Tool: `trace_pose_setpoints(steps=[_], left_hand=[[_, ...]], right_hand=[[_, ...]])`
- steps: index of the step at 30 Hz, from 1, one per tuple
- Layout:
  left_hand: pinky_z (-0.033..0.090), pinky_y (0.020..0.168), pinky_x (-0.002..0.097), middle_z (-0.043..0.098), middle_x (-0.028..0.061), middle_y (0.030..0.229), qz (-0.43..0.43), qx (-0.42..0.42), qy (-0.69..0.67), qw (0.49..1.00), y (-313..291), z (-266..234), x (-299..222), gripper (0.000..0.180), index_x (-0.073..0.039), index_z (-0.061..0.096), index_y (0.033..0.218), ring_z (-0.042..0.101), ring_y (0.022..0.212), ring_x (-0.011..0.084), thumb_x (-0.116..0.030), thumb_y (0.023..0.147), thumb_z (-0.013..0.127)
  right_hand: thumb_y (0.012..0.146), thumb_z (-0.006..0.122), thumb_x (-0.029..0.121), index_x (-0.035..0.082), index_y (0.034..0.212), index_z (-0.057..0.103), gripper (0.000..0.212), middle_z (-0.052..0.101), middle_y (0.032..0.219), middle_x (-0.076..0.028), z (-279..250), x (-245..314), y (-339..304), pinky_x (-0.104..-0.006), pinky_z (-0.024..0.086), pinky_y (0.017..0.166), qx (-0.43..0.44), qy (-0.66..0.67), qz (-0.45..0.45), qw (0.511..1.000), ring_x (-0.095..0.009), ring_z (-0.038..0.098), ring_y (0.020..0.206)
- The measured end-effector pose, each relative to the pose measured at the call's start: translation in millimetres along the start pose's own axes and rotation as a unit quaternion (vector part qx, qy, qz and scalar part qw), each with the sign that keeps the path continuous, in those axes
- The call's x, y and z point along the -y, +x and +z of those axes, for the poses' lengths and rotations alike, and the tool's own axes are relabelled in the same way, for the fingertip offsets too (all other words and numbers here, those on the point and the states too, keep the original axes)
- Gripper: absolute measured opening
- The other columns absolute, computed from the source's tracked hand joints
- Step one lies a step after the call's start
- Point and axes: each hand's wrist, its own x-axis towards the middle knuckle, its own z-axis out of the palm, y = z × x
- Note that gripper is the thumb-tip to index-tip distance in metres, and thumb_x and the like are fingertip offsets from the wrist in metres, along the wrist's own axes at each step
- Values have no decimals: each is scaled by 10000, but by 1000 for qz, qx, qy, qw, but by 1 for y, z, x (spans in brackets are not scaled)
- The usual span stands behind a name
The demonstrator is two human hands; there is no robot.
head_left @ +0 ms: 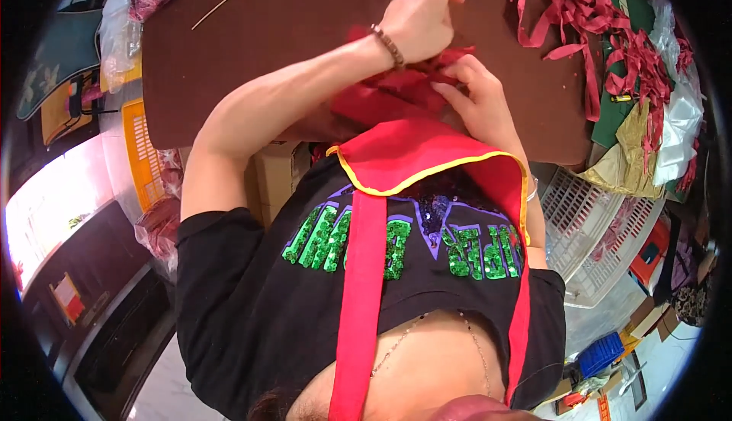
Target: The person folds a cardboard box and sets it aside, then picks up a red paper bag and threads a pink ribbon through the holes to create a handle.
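Pinching red cloth (393,106): right hand (485,97); left hand (419,20), grip unclear; white basket (573,209) holding reddish material (614,230).

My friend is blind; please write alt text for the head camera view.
A person's right hand touches red fabric at a brown table, the left hand just beyond. Tangled red strips lie at upper right; below is a red apron.

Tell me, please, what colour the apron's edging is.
The edging is yellow, best seen in the head view.

We see matt, crumpled red cloth (385,94), a smooth, matt brown surface (244,40) and a glossy whitish plastic bag (677,150).
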Motion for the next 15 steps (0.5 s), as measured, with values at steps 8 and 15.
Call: trace_pose_setpoints(steps=[8, 15], left_hand=[[467, 555, 342, 625, 129, 700, 58, -64, 162, 983, 13, -61, -21, 186, -30, 546, 972, 616, 622, 250, -141, 833, 602], [503, 687, 352, 670, 118, 826, -26, 110, 94, 989, -8, -61, 47, 320, -98, 623, 1005, 647, 748, 245, -369, 857, 541]], right_hand=[[790, 635, 52, -42, 906, 599, 154, 556, 887, -81, -1, 8, 5, -251, 441, 706, 22, 59, 31, 998, -160, 554, 802], [801, 649, 57, -11, 928, 578, 160, 511, 800, -13, 7, 1, 8, -213, 414, 608, 29, 107, 21, 994, -70, 503, 697]])
